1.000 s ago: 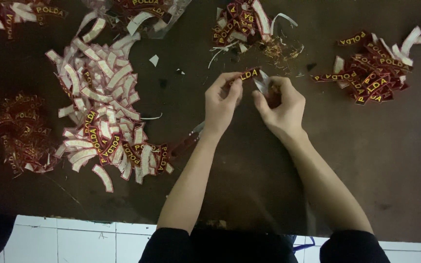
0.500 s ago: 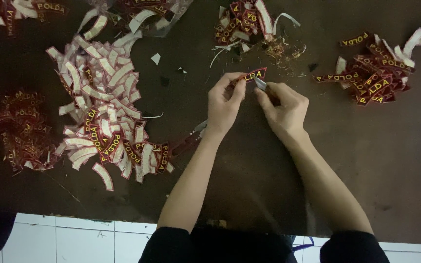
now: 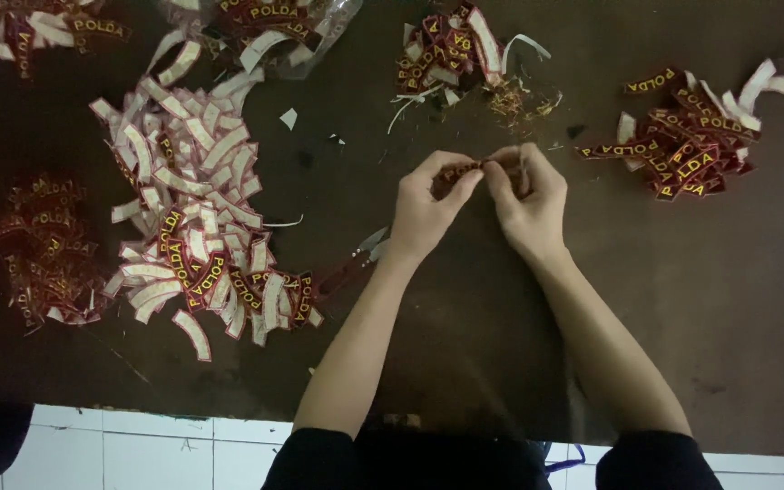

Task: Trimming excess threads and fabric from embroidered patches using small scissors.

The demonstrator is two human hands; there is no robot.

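Patches lie in heaps all over the dark table, and each heap seems to sit where my arms can reach it without moving my body. Far out to the left of my left hand is a dim red pile of embroidered pieces, face up, kept well apart from the rest, which looks like a sorted lot. Closer, but still left of that hand, sprawls the big pile; most of its curved strips show their white backs, with a few red and yellow faces mixed in, as if dropped without care for which side lands up. Just beside my left wrist, partly under it, lie small snips with a reddish handle, set down close, probably because both hands are busy.

My left hand and right hand meet in front of me, fingertips touching, and both pinch one small red patch between thumbs and forefingers. It is raised a little off the table and held tight from both ends, I judge, so that I can pick at its edge; most of it is hidden by my fingers.

Above my hands, farther from me, sits a small heap of red patches with loose thread scraps next to it, likely trimmings. To the right of my right hand, well apart, lies another red pile with some white backs turned up.
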